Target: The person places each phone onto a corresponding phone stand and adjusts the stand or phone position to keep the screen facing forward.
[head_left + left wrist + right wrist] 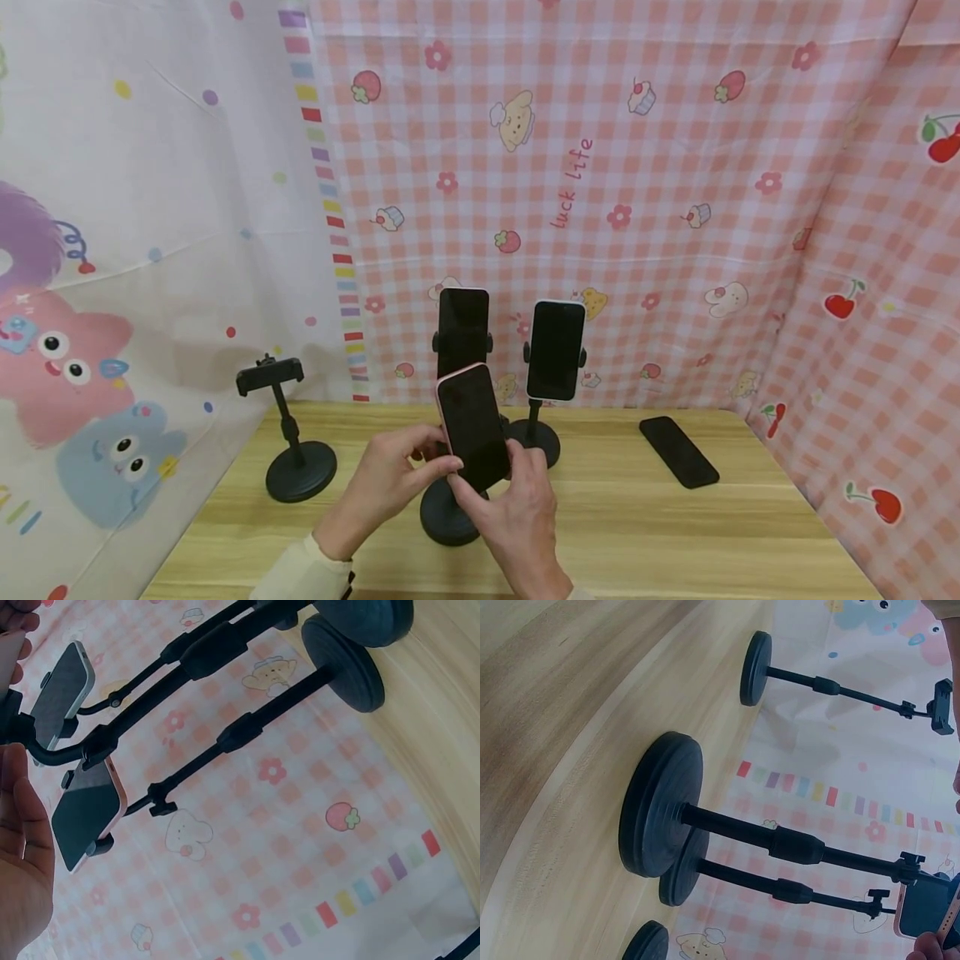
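A: Where is the phone being handled?

B: The pink-edged phone with a dark glass screen (474,425) is held up over the wooden surface (622,542), at the top of the front black stand with a round base (447,518).

A: And the fingers?

B: The right hand (519,504) grips its lower end, thumb at the bottom left corner and fingers along the right edge. The left hand (381,479) pinches its lower left edge; I cannot tell whether those fingers also grip the black plastic clamp (10,720) behind.

A: Which step would you call this?

B: Seating it in the clamp, I judge; whether it is locked in is hidden. The next move seems to call for squaring it between the clamp's arms, then loosening the fingers gently.

A: How does it look?

B: Slim, with rounded corners, its screen blank and facing the wearer, its top leaning left. Just beyond it, a pale-edged phone (462,321) and a white-edged phone (556,350) stand mounted upright.
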The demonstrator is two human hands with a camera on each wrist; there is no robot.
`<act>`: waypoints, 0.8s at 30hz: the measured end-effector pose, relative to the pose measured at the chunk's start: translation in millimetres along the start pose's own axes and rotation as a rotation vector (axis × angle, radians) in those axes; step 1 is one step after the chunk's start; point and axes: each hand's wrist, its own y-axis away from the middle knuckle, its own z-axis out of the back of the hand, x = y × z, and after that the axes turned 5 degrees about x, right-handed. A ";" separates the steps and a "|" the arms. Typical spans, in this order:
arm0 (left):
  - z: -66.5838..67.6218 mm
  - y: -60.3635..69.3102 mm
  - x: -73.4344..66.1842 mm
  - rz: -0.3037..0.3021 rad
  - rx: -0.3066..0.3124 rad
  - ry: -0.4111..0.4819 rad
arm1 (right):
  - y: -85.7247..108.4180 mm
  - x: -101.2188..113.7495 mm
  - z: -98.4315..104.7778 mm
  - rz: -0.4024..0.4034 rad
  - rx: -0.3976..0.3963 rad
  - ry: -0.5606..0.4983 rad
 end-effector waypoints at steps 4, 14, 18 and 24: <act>0.1 -0.7 -2.1 0.040 -0.004 0.034 | 0.2 -0.5 -1.1 0.003 -0.011 -0.004; -4.7 0.6 -2.6 0.013 -0.076 0.050 | -1.2 -1.6 -5.8 0.029 -0.062 0.010; -7.6 0.6 -1.9 -0.015 -0.121 0.044 | -2.0 -1.3 -7.1 0.029 -0.072 0.011; -10.3 0.9 -3.3 -0.006 -0.160 0.033 | -3.1 1.0 -7.4 -0.007 -0.060 0.010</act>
